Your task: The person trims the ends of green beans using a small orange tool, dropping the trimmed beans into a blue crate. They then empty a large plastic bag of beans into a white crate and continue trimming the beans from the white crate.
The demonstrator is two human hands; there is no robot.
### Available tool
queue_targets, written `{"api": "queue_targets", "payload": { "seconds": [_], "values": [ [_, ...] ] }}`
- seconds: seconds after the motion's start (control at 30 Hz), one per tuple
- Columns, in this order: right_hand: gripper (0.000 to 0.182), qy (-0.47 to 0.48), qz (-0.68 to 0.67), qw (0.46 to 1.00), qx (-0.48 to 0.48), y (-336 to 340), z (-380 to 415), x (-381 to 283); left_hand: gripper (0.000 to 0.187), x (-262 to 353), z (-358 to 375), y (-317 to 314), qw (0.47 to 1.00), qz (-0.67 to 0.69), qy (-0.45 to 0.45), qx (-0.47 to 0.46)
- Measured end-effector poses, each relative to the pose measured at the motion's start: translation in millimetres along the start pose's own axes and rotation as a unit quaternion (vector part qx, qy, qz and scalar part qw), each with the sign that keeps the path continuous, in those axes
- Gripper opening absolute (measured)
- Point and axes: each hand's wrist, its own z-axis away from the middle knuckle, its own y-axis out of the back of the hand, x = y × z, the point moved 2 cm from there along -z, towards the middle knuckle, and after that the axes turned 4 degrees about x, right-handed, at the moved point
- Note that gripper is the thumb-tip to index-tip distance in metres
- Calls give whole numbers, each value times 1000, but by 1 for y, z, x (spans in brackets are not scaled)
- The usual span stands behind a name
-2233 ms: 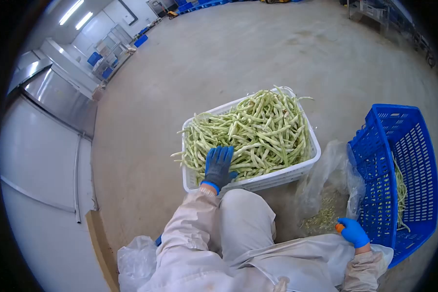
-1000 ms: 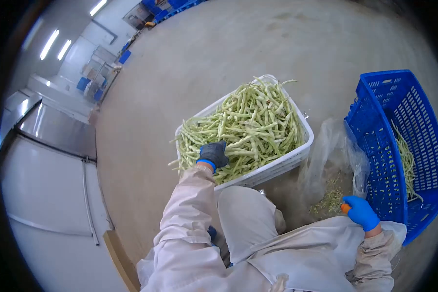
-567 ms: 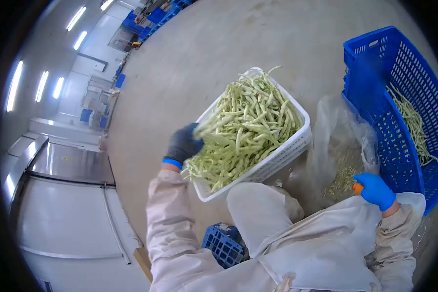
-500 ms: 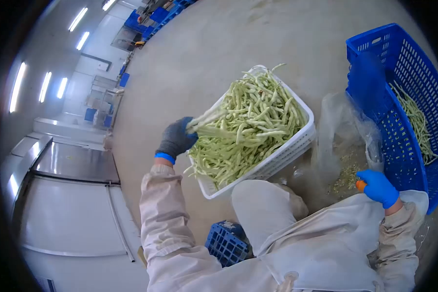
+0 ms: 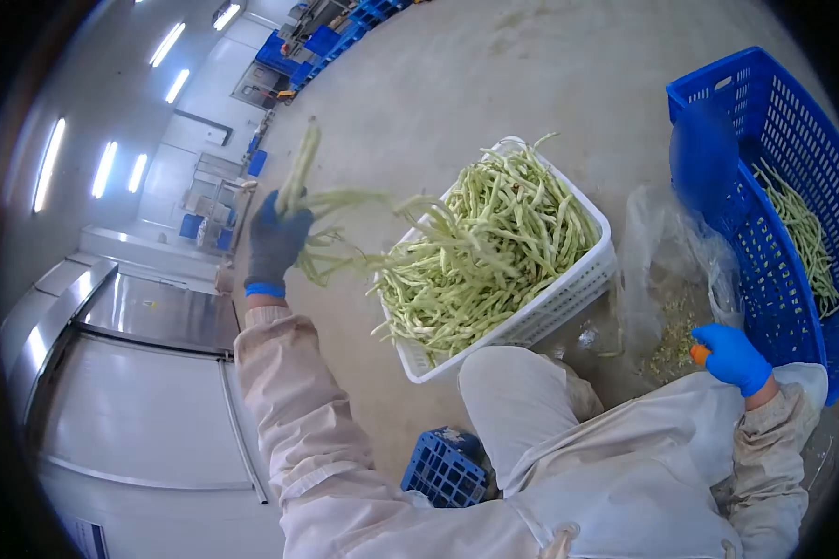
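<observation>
My left hand [image 5: 278, 240], in a grey glove with a blue cuff, is closed around a bunch of long green beans [image 5: 300, 168]. The bunch is lifted to the left of a white plastic basket [image 5: 555, 307], some beans trailing towards it and blurred by motion. A heap of green beans [image 5: 508, 228] fills that basket. In a blue glove, my right hand [image 5: 738, 361] grips a small tool with an orange handle [image 5: 699, 354]; the rest of the tool is hidden. Below that hand's reach lie a clear plastic bag [image 5: 645, 228] and green trimmings [image 5: 673, 345].
A large blue crate [image 5: 776, 279] on the right holds a smaller lot of green beans [image 5: 797, 224]. Near my knee stands a small blue crate [image 5: 443, 473]. Blue pallets and equipment [image 5: 322, 47] line the far wall; a white panelled unit [image 5: 149, 401] is at left.
My left hand has moved left and up, pulling the bunch of green beans away from the heap. My right hand keeps its hold on the orange handle, and the view has shifted slightly.
</observation>
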Motion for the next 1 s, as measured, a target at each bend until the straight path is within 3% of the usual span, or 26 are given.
{"api": "queue_targets", "payload": {
  "seconds": [0.07, 0.1, 0.13, 0.2, 0.27, 0.3, 0.4, 0.43, 0.53, 0.57, 0.67, 0.73, 0.87, 1.0],
  "values": [
    [28, 18, 9, 1000, 7, -4, -2, 4, 28, 14, -6, 25, 996, 45, -39, 70],
    [28, 36, 19, 999, 14, -6, -3, 7, 30, 21, -7, 37, 995, 69, 38, 69],
    [28, 38, 17, 999, 14, -7, -2, 9, 31, 16, -11, 47, 994, 70, 5, 84],
    [27, 36, 24, 999, 17, -8, -5, 10, 32, 13, -14, 49, 996, -74, 23, 54],
    [27, 34, 19, 999, 16, -9, -7, 8, 33, 6, -10, 33, 994, -104, -44, 6],
    [27, 24, 15, 1000, 10, -9, -6, 8, 31, 9, -3, 26, 1000, -2, 17, -9],
    [27, 35, 20, 999, 10, -11, -7, 12, 29, 4, 4, 8, 991, 110, 49, 58],
    [27, 36, 24, 999, 9, -11, -7, 13, 28, 0, 8, 8, 986, 132, 94, 41],
    [28, 20, -28, 999, -4, -12, -17, 8, 29, -5, 11, 9, 986, 151, 25, 70],
    [32, 16, -123, 992, -4, -15, -25, 1, 29, -6, 13, 9, 985, 153, 27, 74],
    [53, -19, -297, 955, -3, -3, -55, -70, 29, -9, 21, 8, 982, 171, 55, 67],
    [69, 63, -284, 957, -8, 7, -85, -131, 29, -10, 28, 6, 971, 215, 82, 68],
    [85, 259, -292, 913, 120, 7, -144, -246, 31, -3, 40, 6, 947, 303, 61, 86],
    [88, 296, -187, 906, 240, -9, -203, -311, 33, 10, 45, 7, 909, 399, 85, 87]
  ]
}}
